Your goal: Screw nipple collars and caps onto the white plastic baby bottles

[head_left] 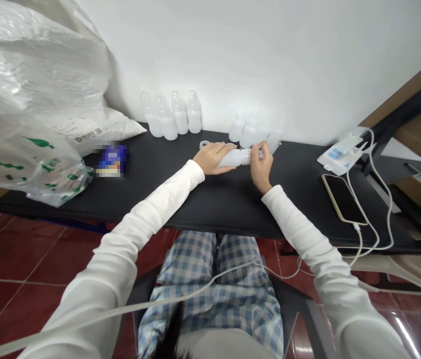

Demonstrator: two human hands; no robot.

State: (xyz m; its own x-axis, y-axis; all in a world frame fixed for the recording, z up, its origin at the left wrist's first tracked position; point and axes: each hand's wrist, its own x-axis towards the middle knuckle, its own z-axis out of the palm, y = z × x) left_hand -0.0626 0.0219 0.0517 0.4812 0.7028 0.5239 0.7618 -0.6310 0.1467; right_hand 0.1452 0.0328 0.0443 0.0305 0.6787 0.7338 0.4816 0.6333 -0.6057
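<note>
Holding a translucent plastic bottle (235,158) level across the desk (191,199), narrow end rightward: left hand (212,157) wrapped around it, right hand (261,164) pinching that end; upright bottles (169,115) line the far edge.

Left hand (212,158) beside right hand (261,167) (bare)

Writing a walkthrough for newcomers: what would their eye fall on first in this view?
First, the two hands at the centre: the left hand and right hand grip a translucent plastic bottle lying sideways between them. Next, a big clear plastic bag with green print billows at the left, while a row of upright bottles stands against the white wall behind.
</note>
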